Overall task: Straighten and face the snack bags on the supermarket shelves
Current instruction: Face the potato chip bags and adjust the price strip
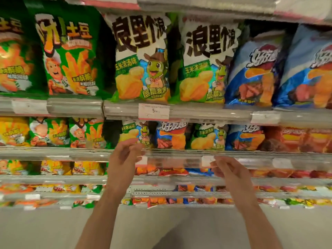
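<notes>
Both arms reach up; the right hand (227, 169) hangs open and empty by the shelf rail (179, 155), while the left hand (124, 155), fingers loosely apart, meets the small corn-snack bag (136, 133). Best pinch its lower edge, pull it forward and square it with the blue bag (170, 135) beside it.

Whole frame motion-blurred; small print on bags unreadable. Green fries bag (10, 56) at 9 o'clock cut by left edge, only its right part shows. Blue bag (309, 69) at 3 o'clock cut by right edge. Top shelf strip (197, 6) at 12 o'clock cropped by upper edge. Price tag (154, 111) near centre: only a "5" legible, rest smeared. Left hand (124, 155) covers the bottom corner of a small corn bag (136, 133); contact unclear. Right hand (228, 168) fingertips blurred against a white label (206, 161); touching or not, can't tell. Bottom-shelf bags (161, 201) at 6 o'clock too small and smeared to identify. Both forearms run off the bottom edge.
</notes>
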`<state>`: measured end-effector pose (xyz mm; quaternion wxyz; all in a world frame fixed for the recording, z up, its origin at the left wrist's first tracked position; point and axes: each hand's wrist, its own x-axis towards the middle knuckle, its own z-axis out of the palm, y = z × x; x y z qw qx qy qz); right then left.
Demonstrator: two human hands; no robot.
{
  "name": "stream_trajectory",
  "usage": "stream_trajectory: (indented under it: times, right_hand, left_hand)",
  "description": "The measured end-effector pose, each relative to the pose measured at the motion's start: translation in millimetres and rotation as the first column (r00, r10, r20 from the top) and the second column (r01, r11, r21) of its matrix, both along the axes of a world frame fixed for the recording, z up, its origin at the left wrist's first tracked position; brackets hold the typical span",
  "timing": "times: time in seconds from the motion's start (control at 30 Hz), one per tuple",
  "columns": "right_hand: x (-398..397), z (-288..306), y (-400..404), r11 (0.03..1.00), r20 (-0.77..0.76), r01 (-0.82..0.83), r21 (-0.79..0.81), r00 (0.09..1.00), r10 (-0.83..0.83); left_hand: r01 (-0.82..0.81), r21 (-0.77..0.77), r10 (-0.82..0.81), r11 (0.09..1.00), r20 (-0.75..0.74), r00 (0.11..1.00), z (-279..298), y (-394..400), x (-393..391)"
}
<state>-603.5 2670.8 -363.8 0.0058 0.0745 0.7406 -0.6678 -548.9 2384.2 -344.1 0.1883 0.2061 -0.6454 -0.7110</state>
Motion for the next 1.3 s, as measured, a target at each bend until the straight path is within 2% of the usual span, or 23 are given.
stream_trajectory:
  times: [0.13,0.33,0.47,0.6,0.73,0.93,1.0,1.13,1.2,1.3]
  right_hand:
    - [-22,-10,11,0.998,0.067,-0.055,0.002,0.996,0.055]
    - [-35,-21,9,0.994,0.031,-0.104,0.028,0.994,0.103]
    - [-42,-23,-3,0.990,0.027,-0.106,0.093,0.994,0.104]
    - [-60,-18,-32,0.966,0.022,-0.183,0.184,0.983,0.182]
    - [-80,-19,-64,0.917,-0.017,-0.238,0.319,0.966,0.257]
    - [-97,-30,-95,0.866,0.001,-0.305,0.396,0.943,0.332]
    - [-98,-33,-98,0.871,-0.039,-0.284,0.400,0.945,0.326]
    - [-103,-31,-101,0.920,-0.082,-0.181,0.346,0.972,0.222]
    - [-106,-30,-102,0.939,-0.089,-0.179,0.292,0.973,0.213]
    - [-107,-30,-101,0.936,-0.121,-0.166,0.310,0.970,0.213]
  left_hand:
    - [-0.079,-0.020,0.079,0.997,0.014,0.997,-2,16,-1]
    - [-0.089,-0.106,0.097,0.990,0.072,0.993,-20,16,-13]
    - [-0.007,-0.152,0.024,0.988,0.112,0.993,-34,8,-30]
    - [0.119,-0.190,-0.095,0.975,0.131,0.987,-48,4,-56]
    - [0.233,-0.297,-0.191,0.926,0.165,0.968,-54,6,-84]
    - [0.341,-0.428,-0.276,0.837,0.209,0.938,-61,13,-106]
    - [0.336,-0.441,-0.265,0.832,0.215,0.940,-62,17,-111]
    - [0.265,-0.358,-0.222,0.895,0.158,0.962,-63,21,-114]
    - [0.242,-0.364,-0.194,0.899,0.163,0.967,-63,21,-115]
    - [0.227,-0.360,-0.172,0.905,0.178,0.969,-63,23,-118]
